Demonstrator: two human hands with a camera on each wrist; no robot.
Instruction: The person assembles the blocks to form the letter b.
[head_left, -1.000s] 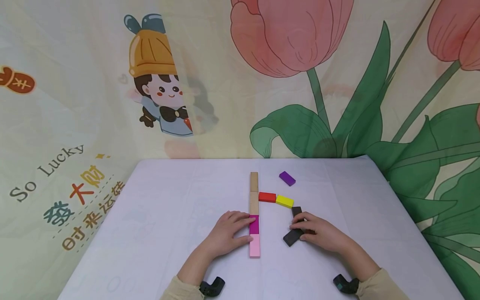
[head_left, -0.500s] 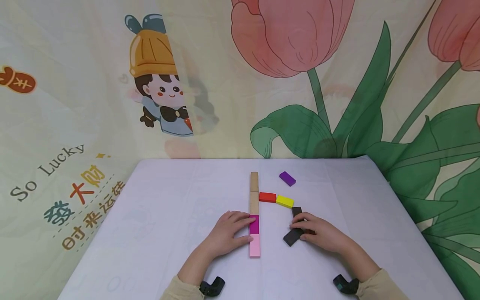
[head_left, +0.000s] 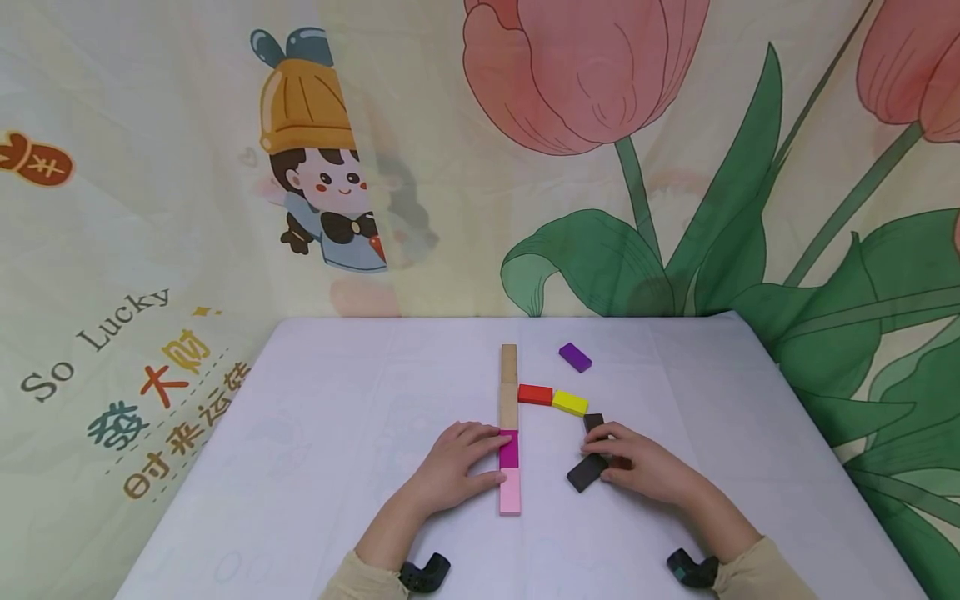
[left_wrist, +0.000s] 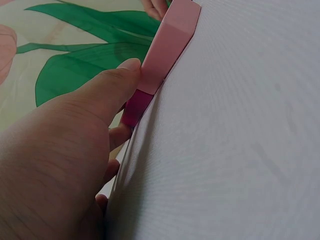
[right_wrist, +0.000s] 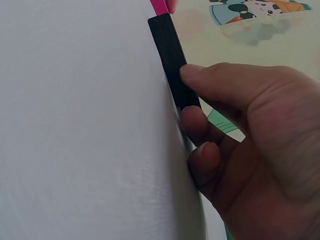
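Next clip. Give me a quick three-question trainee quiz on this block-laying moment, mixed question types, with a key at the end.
1. True or false: the purple block touches the yellow block.
2. Which block does the right hand grip? A) red block B) black block C) pink block
3. Fill in: the left hand rests its fingertips against the ___ block in the long column.

Key:
1. False; it lies apart, farther back on the table.
2. B, the black block.
3. Magenta, just beyond the pink block.
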